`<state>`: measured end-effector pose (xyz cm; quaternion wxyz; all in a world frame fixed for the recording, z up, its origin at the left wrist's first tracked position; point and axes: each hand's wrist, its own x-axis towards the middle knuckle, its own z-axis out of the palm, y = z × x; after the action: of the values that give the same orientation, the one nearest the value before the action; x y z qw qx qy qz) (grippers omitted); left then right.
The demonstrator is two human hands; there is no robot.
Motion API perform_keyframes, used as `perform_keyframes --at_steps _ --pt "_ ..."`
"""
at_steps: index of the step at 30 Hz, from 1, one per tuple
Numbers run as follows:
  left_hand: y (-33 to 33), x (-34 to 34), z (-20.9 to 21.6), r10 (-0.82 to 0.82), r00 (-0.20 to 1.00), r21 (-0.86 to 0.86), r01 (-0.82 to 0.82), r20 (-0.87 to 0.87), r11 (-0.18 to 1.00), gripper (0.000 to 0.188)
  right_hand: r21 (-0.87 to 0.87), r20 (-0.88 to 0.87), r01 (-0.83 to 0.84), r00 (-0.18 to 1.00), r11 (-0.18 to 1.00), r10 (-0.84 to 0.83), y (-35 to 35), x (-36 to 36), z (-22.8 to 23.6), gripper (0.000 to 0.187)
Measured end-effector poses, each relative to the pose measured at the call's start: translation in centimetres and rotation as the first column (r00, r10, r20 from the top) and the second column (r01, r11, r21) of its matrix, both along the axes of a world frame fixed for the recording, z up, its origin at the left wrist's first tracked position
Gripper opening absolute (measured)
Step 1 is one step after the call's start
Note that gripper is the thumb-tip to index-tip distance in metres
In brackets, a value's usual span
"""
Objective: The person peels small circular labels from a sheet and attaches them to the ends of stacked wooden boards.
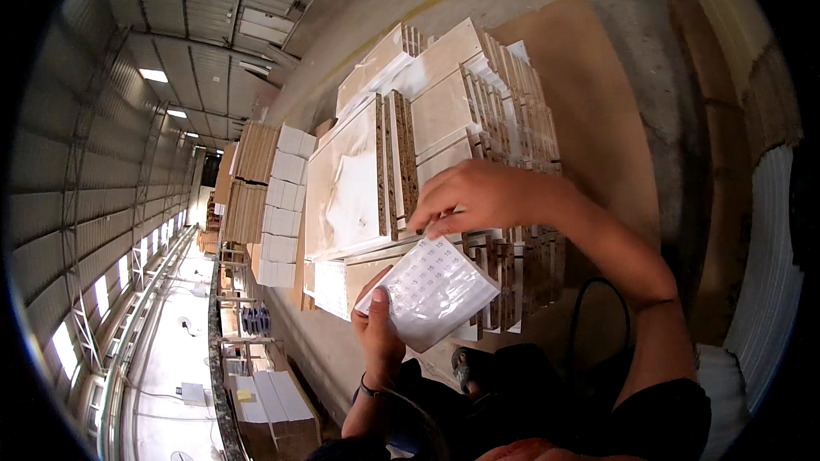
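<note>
A white sheet of printed stickers in shiny clear plastic is tilted in front of me. My left hand grips its left edge, thumb on top and fingers underneath. From the right, my right hand reaches over, its thumb and forefinger closed at the sheet's upper corner. Whether a single sticker is between those fingertips is too small to tell. Just beyond the sheet lie stacked white-faced chipboard panels, with bare brown edges showing. My right hand is above their near side.
Brown cardboard lies under and beside the panels on the right. To the left stand tall stacks of white and brown boards. Another pile of white boards is at the lower left. A black cable loop curves near my right forearm.
</note>
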<state>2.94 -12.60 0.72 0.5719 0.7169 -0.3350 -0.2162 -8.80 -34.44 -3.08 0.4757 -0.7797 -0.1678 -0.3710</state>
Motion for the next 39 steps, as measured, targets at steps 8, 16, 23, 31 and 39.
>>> perform_keyframes --at_steps 8,16,23,31,39 --pt "0.2 -0.4 0.1 -0.053 0.997 -0.042 0.056 0.061 0.998 0.038 -0.179 0.083 0.211 0.976 0.961 -0.199 1.6 0.5 0.0 0.014" --pt "-0.2 -0.1 -0.6 -0.009 0.999 -0.027 0.010 0.044 1.000 0.038 -0.267 0.010 0.304 0.950 0.915 -0.313 2.3 0.4 0.4 0.008" --pt "-0.6 0.4 -0.3 0.022 0.999 -0.042 -0.023 -0.045 0.999 0.034 0.393 0.074 -0.048 0.997 0.918 0.020 -2.4 -1.2 0.3 0.004" --pt "-0.5 -0.3 -0.2 -0.024 0.999 -0.029 0.023 -0.040 0.999 0.035 0.948 -0.178 0.258 0.915 0.186 -0.363 -14.1 -3.8 -20.6 0.022" --pt "-0.4 -0.3 -0.1 0.022 0.998 -0.041 -0.024 -0.053 0.999 0.040 0.821 -0.393 0.462 0.883 0.336 -0.256 -11.1 0.8 -31.1 0.020"
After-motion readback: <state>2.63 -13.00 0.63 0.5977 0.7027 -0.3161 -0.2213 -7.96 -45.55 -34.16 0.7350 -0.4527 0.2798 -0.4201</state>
